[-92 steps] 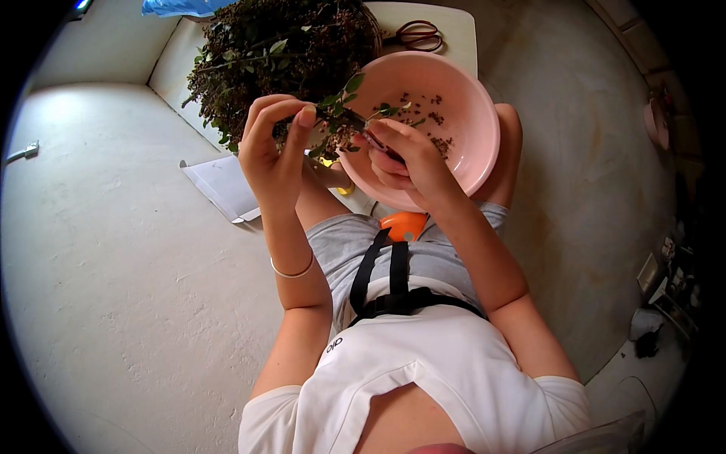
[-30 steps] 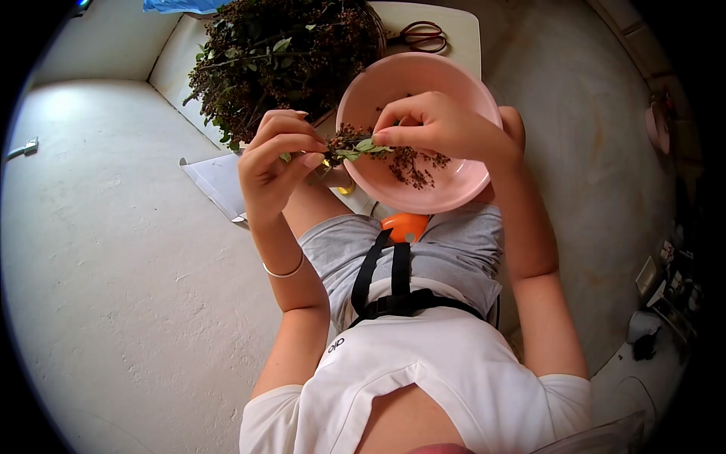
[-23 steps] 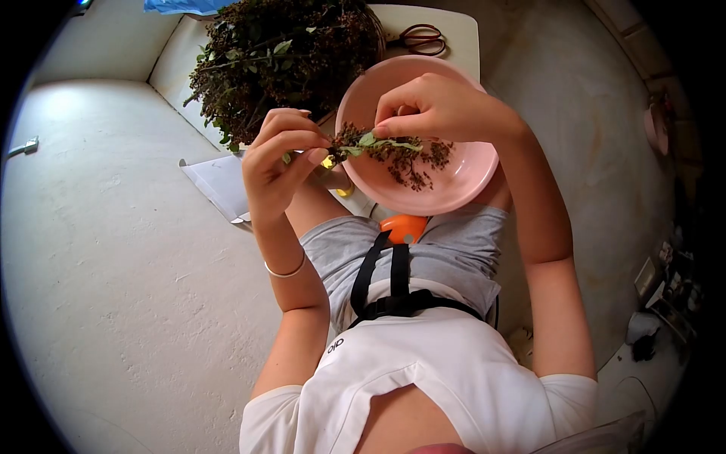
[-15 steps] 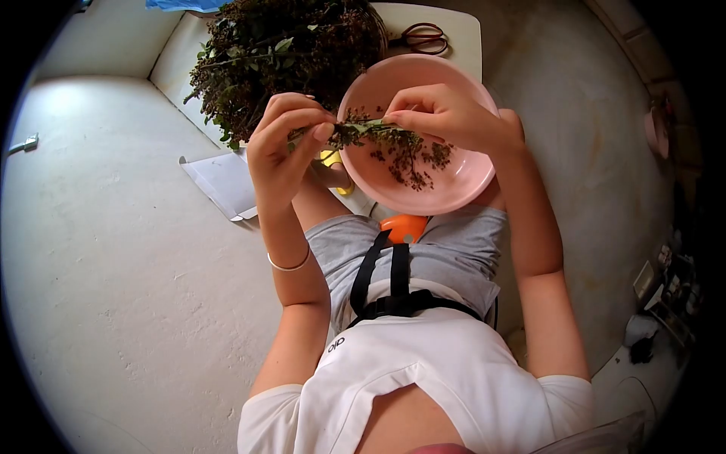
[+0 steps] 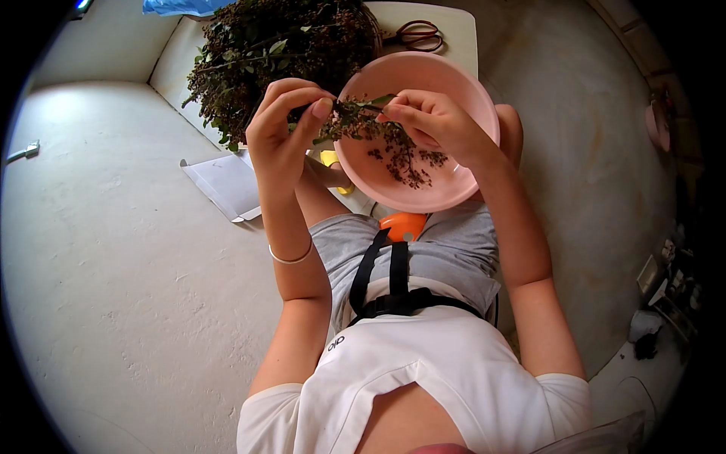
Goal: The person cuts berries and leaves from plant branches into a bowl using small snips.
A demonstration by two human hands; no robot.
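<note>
My left hand (image 5: 290, 125) pinches one end of a leafy sprig (image 5: 352, 117) with small dark berry-like clusters. At the sprig's other end, the fingertips of my right hand (image 5: 435, 121) are closed on a green leaf or stem; exactly which is hard to make out. Both hands are over a pink basin (image 5: 431, 198) resting at my lap. Inside the basin, below the fingers, are dark berry clusters (image 5: 408, 168); whether some still hang from the sprig I cannot tell. A large heap of similar cut sprigs (image 5: 280, 53) lies just beyond my left hand.
Red-handled scissors (image 5: 420, 35) lie on a pale table (image 5: 454, 15) behind the basin. A blue plastic bag (image 5: 185, 6) is at the top. A white paper sheet (image 5: 223, 185) lies left of my leg, and an orange object (image 5: 403, 225) sits between my thighs.
My right hand has shifted slightly lower, its fingers curling more tightly by the leaf. My left hand has moved a little up, still holding the sprig.
</note>
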